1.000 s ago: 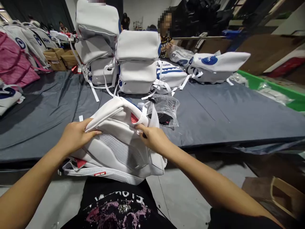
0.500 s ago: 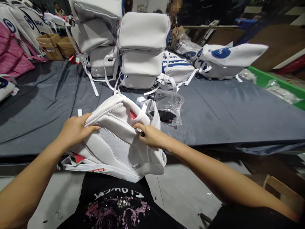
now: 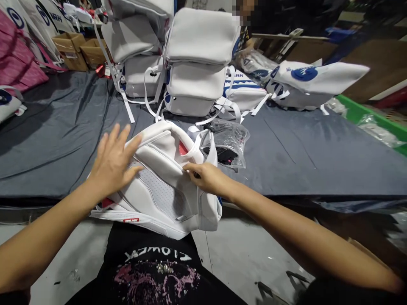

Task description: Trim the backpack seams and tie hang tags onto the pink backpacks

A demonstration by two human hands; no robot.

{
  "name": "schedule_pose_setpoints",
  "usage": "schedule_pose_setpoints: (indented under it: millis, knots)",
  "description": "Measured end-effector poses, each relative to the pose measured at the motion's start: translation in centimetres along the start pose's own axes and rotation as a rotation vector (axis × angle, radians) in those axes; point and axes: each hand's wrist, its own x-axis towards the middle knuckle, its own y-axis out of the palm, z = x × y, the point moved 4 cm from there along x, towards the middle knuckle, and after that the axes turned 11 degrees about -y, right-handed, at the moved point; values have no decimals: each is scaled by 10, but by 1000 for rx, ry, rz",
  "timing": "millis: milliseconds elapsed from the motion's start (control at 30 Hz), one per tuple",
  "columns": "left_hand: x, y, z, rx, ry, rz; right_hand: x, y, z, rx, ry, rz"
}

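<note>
A white backpack (image 3: 159, 182) lies tilted over the table's front edge, its padded, perforated back panel facing me and its shoulder straps loose. My left hand (image 3: 112, 165) is spread open over the bag's left side, fingers raised. At the right, my right hand (image 3: 208, 178) pinches the edge of the back panel between thumb and forefinger. A small dark thing shows in the curl of that hand; its kind I cannot make out. Just behind the bag, a clear plastic bag (image 3: 230, 142) with dark contents rests on the table.
Stacked white backpacks (image 3: 197, 80) stand behind on the grey-covered table (image 3: 286, 156). Another white bag (image 3: 314, 80) lies at right, near a green bin (image 3: 359, 123). Cardboard boxes (image 3: 71, 53) and a pink bag (image 3: 19, 55) are at left. A person (image 3: 244, 31) is at the back.
My left hand has let go of the backpack's upper left edge and lifted with fingers spread. My right hand keeps its pinch at nearly the same spot. The view has shifted slightly.
</note>
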Motion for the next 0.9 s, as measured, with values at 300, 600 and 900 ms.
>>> schedule_pose_setpoints:
  millis: [300,600,900]
  knots:
    - [7,53,-84,56,565,-427,-2,-4,1,-340,25,144]
    - [-3,63,-73,-69,584,-507,-6,4,-11,-611,-14,53]
    - [2,64,-72,-96,556,-493,6,10,3,-747,-427,160]
